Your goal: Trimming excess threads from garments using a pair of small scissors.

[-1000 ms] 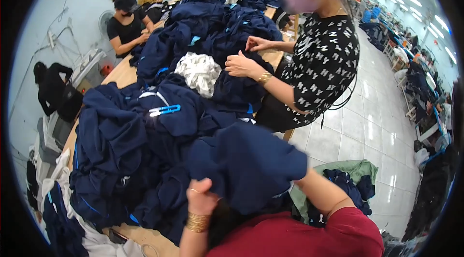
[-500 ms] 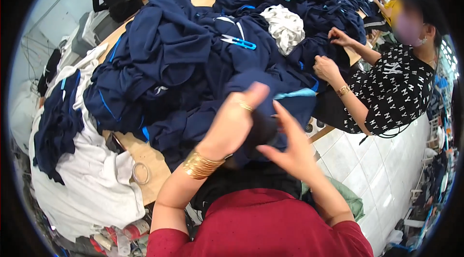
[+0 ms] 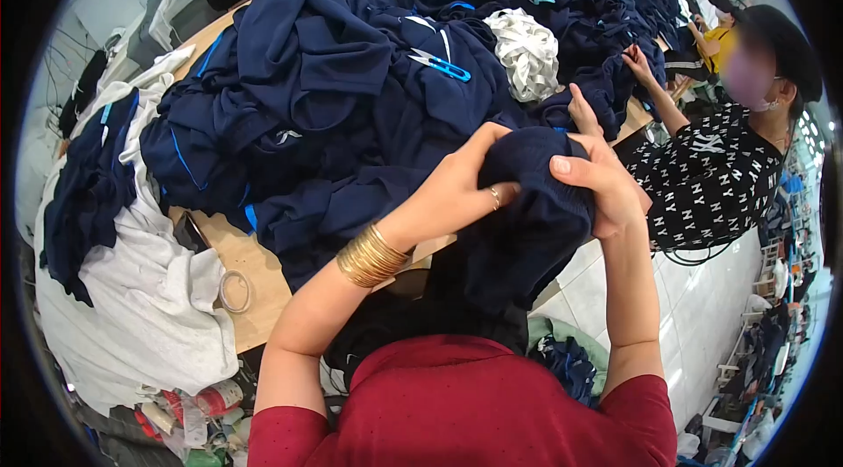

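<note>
Between my two hands is a navy garment [image 3: 536, 243], held up above the table's near edge, with a ribbed band at its top. My left hand [image 3: 470, 181], ringed and with gold bangles at the wrist, grips the band's left side, some fingertips hidden in the fabric. On the other side my right hand [image 3: 606, 181] is closed on the cloth, thumb lying over the ribbing. Beyond them, blue-handled thread snips [image 3: 442, 65] rest on a heap of navy garments [image 3: 325, 54]. A bundle of white strips [image 3: 527, 54] lies to the right of the snips.
White cloth [image 3: 149, 309] drapes over the left side of the wooden table [image 3: 255, 256], beside a roll of tape [image 3: 234, 291]. At the right, a co-worker in a patterned black shirt [image 3: 711, 177] reaches into the heap. A green sack [image 3: 571, 348] with navy cloth sits below on the floor.
My hands have moved right and closed on the garment, its ribbed band now turned up between them. My right hand was open before. The co-worker's arms have shifted.
</note>
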Available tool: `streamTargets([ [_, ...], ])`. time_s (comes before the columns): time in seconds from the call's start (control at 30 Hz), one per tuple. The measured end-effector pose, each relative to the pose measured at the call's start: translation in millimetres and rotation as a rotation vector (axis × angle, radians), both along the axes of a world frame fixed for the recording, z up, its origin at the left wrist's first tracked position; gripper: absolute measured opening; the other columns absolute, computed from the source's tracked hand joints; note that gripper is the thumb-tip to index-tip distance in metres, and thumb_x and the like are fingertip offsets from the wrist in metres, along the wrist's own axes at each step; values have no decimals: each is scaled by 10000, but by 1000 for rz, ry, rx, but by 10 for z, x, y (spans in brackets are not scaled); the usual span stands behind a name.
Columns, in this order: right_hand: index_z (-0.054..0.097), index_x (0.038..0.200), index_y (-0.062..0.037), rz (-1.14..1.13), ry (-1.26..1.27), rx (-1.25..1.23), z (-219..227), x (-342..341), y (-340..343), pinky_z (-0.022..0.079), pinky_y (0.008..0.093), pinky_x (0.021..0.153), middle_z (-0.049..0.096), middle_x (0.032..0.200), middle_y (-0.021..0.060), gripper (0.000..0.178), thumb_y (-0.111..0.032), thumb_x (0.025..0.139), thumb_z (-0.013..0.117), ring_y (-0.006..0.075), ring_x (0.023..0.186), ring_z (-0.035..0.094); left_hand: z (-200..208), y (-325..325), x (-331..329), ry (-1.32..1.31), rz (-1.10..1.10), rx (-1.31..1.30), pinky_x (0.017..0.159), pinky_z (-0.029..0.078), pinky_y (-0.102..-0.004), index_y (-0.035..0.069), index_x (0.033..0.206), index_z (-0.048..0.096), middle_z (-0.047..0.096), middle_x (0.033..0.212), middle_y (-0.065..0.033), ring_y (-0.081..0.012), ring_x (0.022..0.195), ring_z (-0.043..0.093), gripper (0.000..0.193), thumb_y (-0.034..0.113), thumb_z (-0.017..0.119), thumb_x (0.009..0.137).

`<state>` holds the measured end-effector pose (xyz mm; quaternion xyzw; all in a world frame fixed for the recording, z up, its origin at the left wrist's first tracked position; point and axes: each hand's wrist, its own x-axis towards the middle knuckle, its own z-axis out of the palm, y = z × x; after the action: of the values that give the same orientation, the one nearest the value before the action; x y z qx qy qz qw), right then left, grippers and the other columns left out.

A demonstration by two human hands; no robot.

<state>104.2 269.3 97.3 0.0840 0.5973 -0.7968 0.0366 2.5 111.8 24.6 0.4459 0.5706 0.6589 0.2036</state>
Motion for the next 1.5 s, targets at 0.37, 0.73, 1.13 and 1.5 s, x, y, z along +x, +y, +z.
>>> streamTargets([
  [0.37, 520, 1195, -77, -262, 425, 1285, -706, -86, -35, 472, 360, 760, 580, 913, 126, 492, -55, 713, 622, 281, 851, 581, 274, 27, -110, -546, -98, -22, 758, 415, -192, 86, 1022, 530, 536, 977, 24, -50, 886, 502, 265, 128, 680, 807],
  [0.73, 530, 1149, -73, -402, 515, 1430, -663, -219, -61, 441, 394, 760, 547, 925, 107, 552, -28, 607, 624, 302, 869, 541, 311, 75, 126, 490, 182, -115, 660, 418, -261, 92, 1307, 426, 409, 787, -12, -125, 671, 435, 817, 153, 824, 595],
  [1.13, 492, 1189, -47, 102, 340, 630, -446, -24, 28, 447, 240, 711, 603, 901, 54, 439, -175, 787, 612, 128, 733, 576, -190, -205, -127, 433, 371, -250, 814, 462, -310, 26, 1185, 510, 552, 988, -134, -252, 903, 583, 500, -71, 585, 700],
  [1.5, 616, 1062, -165, -716, 748, 1795, 588, 511, 238, 454, 401, 734, 566, 903, 64, 436, -31, 649, 585, 255, 812, 588, -281, -430, -16, 507, 317, -506, 861, 468, -360, 17, 1099, 600, 627, 1039, -203, -376, 1000, 595, 435, -115, 515, 693],
])
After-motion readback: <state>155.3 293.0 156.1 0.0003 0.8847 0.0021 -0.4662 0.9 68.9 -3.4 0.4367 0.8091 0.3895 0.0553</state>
